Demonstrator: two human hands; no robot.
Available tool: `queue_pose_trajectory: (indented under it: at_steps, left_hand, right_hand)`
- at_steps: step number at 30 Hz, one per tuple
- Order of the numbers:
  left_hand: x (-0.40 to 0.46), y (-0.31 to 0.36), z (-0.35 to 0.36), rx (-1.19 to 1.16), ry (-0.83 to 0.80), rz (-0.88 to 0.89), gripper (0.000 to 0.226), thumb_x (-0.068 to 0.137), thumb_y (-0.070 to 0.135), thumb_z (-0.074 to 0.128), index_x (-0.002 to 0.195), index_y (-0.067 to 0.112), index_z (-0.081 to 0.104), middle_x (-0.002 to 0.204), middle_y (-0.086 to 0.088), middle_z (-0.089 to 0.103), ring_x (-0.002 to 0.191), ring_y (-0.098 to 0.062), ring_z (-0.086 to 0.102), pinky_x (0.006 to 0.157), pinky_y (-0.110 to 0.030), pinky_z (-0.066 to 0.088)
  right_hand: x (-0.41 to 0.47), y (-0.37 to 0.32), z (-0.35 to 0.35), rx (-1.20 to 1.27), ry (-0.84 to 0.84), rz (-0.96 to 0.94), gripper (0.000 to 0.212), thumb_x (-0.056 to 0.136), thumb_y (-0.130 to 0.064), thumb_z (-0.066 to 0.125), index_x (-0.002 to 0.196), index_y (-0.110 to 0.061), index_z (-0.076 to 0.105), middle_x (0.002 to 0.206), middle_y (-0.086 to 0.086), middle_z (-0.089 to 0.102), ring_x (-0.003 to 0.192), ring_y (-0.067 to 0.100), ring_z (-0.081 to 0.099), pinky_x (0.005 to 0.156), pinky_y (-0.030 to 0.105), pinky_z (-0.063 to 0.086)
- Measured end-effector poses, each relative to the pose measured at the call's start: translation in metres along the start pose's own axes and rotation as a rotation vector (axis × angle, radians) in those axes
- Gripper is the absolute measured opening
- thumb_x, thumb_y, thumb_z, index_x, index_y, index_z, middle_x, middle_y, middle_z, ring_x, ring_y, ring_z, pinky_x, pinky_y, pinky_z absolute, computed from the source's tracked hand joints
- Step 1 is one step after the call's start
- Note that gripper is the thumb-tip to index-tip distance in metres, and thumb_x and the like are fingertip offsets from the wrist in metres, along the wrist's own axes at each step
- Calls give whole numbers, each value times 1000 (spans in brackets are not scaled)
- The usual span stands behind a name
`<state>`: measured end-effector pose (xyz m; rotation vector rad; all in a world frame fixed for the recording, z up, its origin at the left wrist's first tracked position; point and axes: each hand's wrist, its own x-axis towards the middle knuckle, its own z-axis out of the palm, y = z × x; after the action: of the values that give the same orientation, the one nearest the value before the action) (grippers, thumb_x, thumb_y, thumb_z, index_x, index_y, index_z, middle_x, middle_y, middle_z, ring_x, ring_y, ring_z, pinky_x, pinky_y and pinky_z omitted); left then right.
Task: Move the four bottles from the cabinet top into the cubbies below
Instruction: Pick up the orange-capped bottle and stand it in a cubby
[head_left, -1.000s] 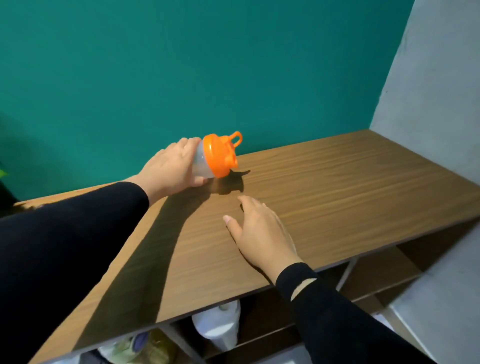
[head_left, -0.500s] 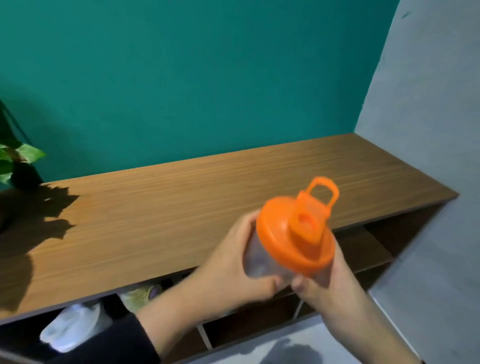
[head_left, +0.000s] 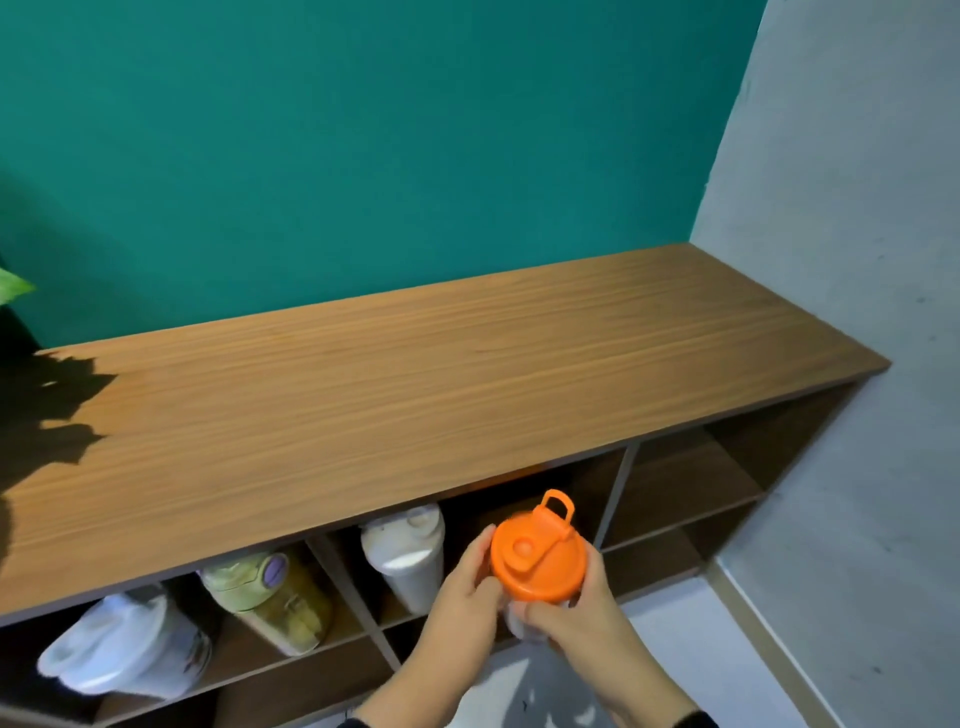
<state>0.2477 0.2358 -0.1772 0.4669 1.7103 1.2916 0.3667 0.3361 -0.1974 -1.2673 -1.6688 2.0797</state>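
1. The cabinet top (head_left: 415, 384) is a long, flat board with a brown wood-grain finish and a thin dark front edge. It meets a smooth teal wall (head_left: 363, 145) at the back and a rough grey wall (head_left: 852, 260) at the right end.
2. Below the top, thin dividers split the dark brown cabinet into open cubbies (head_left: 675, 493), with a second row under a shelf.
3. The orange-lidded bottle (head_left: 537, 566) has a round, glossy orange plastic lid with a flip cap and a small loop handle at the far edge. Its body is clear plastic, mostly hidden by the hands.
4. It is held in the air in front of the cabinet, level with the upper row of cubbies, lid tipped toward the camera.
5. The left hand (head_left: 457, 608) wraps the bottle's left side, fingers curled around the body just under the lid rim.
6. The right hand (head_left: 582, 613) grips the right side, thumb and fingers closed on the clear body below the lid.
7. A white bottle (head_left: 408, 556) with a tapered body leans in the cubby just left of the held bottle.
8. A pale green bottle (head_left: 270, 597) with a purple button leans in the next cubby left.
9. A white, rounded bottle (head_left: 119, 644) lies tilted beside it, at the far left.
10. A green leaf (head_left: 13, 286) shows at the left edge, and jagged shadows fall across the wood.
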Motion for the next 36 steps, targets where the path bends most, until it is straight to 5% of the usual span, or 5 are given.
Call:
queue_pose_trajectory:
  at_steps: [6, 11, 21, 26, 36]
  left_hand:
    - [42, 0, 20, -2, 154, 8, 42, 98, 46, 48, 137, 34, 53, 115, 4, 74, 112, -14, 68, 109, -45, 52]
    - [66, -3, 22, 15, 236, 12, 36, 106, 10, 44, 134, 33, 47, 106, 10, 68, 91, 4, 61, 70, -6, 48]
    - [91, -20, 24, -37, 274, -47, 20, 109, 24, 44, 123, 37, 50, 122, 1, 60, 123, -26, 57, 113, -40, 42]
    - [86, -15, 18, -126, 310, -73, 37, 109, 12, 40, 145, 12, 49, 134, -4, 56, 118, -15, 51, 101, -29, 37]
    - [77, -22, 40, -280, 289, -117, 32, 107, 47, 36, 94, 30, 60, 99, 5, 67, 92, -11, 59, 90, -32, 44]
  right_hand:
    - [42, -7, 5, -73, 112, -28, 104, 72, -18, 86, 149, -30, 17, 129, 5, 52, 111, 21, 55, 71, 23, 49]
    - [61, -10, 7, -142, 121, -34, 85, 79, -21, 81, 142, -20, 23, 124, 10, 55, 112, 25, 55, 84, 32, 43]
    - [78, -6, 5, -166, 94, 38, 59, 80, -18, 77, 121, -24, 35, 108, 5, 58, 95, 17, 55, 85, 34, 41]
    - [72, 1, 6, -114, 85, 60, 92, 78, -27, 83, 147, -19, 23, 138, 8, 49, 124, 26, 49, 96, 33, 39]
    - [74, -6, 8, -67, 251, -20, 68, 87, -10, 68, 139, -19, 27, 121, 10, 54, 114, 28, 53, 92, 37, 41]
